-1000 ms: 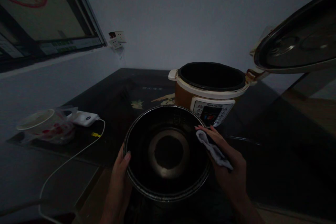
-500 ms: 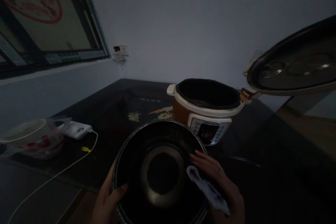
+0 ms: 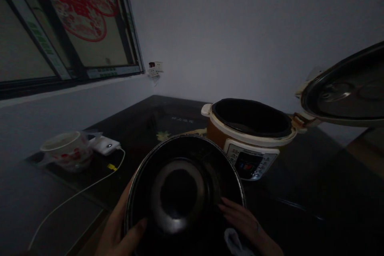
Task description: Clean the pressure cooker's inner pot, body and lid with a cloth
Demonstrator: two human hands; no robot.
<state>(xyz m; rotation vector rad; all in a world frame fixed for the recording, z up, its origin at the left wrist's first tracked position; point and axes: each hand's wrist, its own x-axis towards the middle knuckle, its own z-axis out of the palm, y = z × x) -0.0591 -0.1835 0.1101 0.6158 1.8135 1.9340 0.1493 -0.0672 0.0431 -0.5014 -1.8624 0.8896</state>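
Observation:
A dark round inner pot (image 3: 180,192) with a worn, pale-flecked rim is tilted so that its inside faces me. My left hand (image 3: 120,224) grips its left wall, the thumb over the rim and the fingers behind. At the right, my right hand (image 3: 246,220) reaches into the pot with its fingertips near the inner wall. A light cloth (image 3: 235,244) sits under that palm, between thumb and fingers. Behind the pot stands a brown and white electric cooker (image 3: 261,140) with a control panel. Its lid (image 3: 348,92) is swung up to the right.
On the dark glossy table (image 3: 129,112) at the left are a white bowl with red marks (image 3: 69,154) in clear plastic and a white power bank (image 3: 105,145). A white cable (image 3: 78,192) runs from it over the front edge. Wall sockets (image 3: 155,68) sit near the window.
The view has turned left and up, so the cooker and bowl appear farther right. My right hand with the cloth has slid lower along the pot's inner wall. My left hand keeps its grip.

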